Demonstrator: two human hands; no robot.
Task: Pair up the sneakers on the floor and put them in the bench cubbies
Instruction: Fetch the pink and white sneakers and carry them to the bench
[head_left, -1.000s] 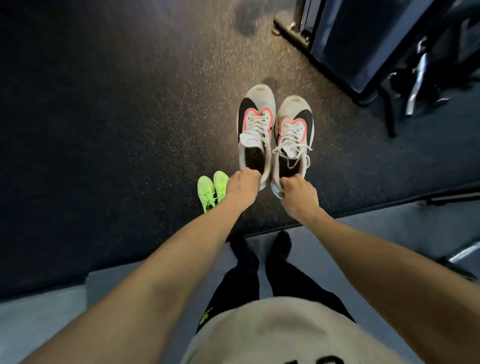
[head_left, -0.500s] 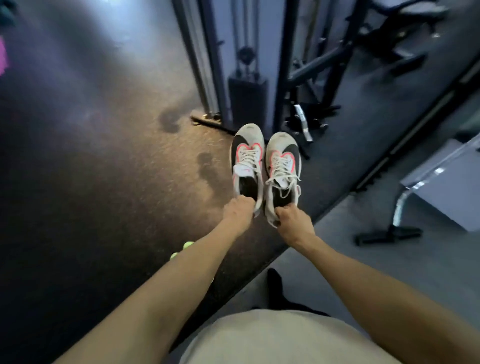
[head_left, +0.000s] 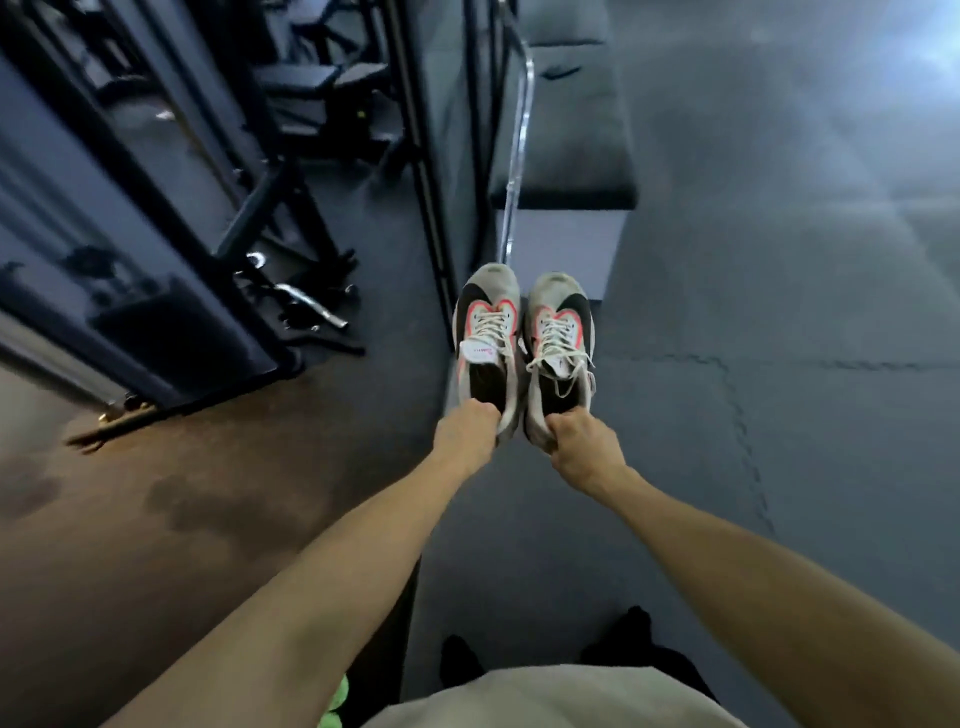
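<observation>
I hold a pair of grey, black and pink sneakers out in front of me, toes pointing away, side by side in the air. My left hand (head_left: 464, 434) grips the heel of the left sneaker (head_left: 487, 332). My right hand (head_left: 582, 451) grips the heel of the right sneaker (head_left: 560, 338). Beyond their toes stands a bench (head_left: 566, 171) with a dark padded top and a pale front; no cubby openings show from here. A sliver of a neon-green sneaker (head_left: 335, 699) peeks out at the bottom edge beside my left arm.
Black gym machine frames (head_left: 171, 218) and a chrome bar attachment (head_left: 306, 301) fill the left. A chrome upright (head_left: 519, 130) rises beside the bench. Dark rubber flooring lies left, grey interlocking mats (head_left: 779, 415) right. My feet (head_left: 634, 631) stand on the grey mat.
I have turned right with the sneaker pair still held in both hands. The gym machine slid to the left, the bench came ahead, and the green sneakers dropped to the bottom edge.
</observation>
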